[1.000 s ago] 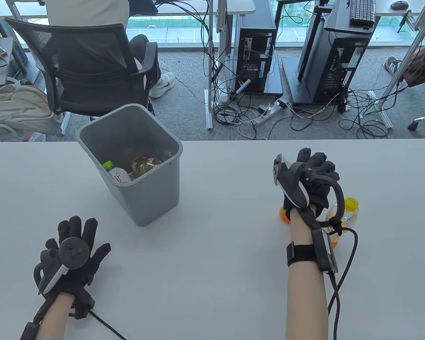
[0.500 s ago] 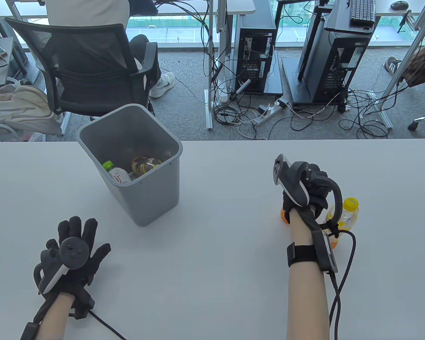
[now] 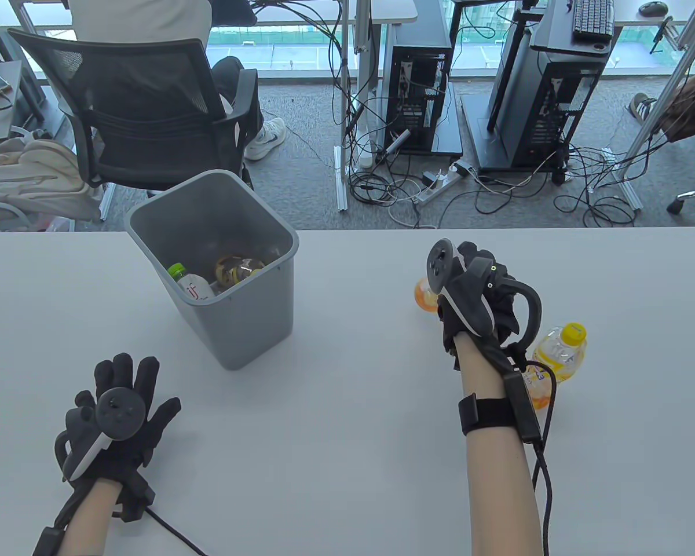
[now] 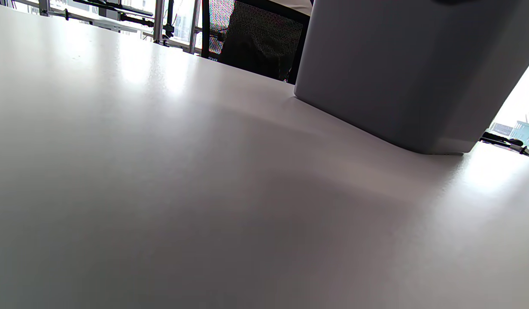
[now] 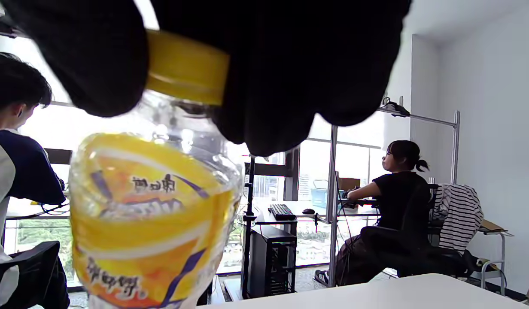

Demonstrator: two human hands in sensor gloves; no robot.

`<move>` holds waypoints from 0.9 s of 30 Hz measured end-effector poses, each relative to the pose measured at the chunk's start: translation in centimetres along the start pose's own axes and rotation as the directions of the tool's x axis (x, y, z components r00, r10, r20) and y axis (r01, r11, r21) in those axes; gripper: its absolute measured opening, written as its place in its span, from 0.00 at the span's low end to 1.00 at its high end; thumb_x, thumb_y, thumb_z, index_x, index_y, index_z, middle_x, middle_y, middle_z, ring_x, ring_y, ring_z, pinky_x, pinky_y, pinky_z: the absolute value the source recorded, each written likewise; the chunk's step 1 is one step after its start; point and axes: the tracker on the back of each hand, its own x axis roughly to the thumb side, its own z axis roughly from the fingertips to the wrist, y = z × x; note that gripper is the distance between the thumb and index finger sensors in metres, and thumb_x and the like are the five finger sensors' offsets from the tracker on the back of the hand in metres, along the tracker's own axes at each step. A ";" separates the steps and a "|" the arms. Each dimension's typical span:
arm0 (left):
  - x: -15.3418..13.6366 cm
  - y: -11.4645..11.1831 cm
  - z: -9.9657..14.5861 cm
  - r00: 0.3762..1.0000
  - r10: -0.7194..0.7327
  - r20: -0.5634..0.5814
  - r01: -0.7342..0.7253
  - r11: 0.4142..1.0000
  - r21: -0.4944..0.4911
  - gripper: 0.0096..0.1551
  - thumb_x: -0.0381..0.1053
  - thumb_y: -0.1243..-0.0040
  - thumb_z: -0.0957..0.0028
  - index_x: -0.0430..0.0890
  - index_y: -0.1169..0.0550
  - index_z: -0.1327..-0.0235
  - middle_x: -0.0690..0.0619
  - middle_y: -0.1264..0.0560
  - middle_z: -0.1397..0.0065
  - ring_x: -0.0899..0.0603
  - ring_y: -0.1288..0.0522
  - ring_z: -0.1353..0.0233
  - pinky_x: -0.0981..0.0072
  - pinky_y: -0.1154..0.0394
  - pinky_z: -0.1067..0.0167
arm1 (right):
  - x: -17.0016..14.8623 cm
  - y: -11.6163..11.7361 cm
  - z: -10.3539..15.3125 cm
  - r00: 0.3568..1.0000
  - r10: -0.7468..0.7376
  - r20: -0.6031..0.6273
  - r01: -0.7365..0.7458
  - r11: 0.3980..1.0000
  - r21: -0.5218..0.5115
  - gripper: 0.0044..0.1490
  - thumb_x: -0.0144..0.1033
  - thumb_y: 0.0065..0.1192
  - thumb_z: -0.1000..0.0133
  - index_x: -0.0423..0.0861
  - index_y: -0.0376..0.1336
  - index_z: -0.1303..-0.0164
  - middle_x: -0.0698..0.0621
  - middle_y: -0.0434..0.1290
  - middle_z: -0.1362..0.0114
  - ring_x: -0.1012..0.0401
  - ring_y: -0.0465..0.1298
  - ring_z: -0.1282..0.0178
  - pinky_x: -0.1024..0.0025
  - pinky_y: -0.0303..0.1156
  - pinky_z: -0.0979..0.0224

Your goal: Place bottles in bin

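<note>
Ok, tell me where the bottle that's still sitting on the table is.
In the table view the yellow-capped bottle stands on the table's right half, just right of the right hand's wrist and far from the grey bin.

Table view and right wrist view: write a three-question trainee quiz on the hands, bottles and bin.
1. True or false: the left hand lies flat on the table.
2. Which hand grips a bottle by its yellow cap? A) left B) right
3. Fill in: the other orange bottle stands on the ____, not in the bin.

Key: 1 true; 2 B, the right hand; 3 table.
</note>
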 end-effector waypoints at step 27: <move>-0.1 0.0 0.0 1.000 0.013 0.008 -0.013 1.000 0.006 0.51 0.78 0.60 0.49 0.63 0.57 0.15 0.53 0.67 0.08 0.39 0.72 0.09 0.28 0.66 0.19 | 17.4 -8.2 8.7 0.846 -0.252 0.469 0.404 0.878 -0.257 0.35 0.50 0.74 0.51 0.56 0.62 0.35 0.53 0.74 0.28 0.56 0.81 0.38 0.66 0.81 0.33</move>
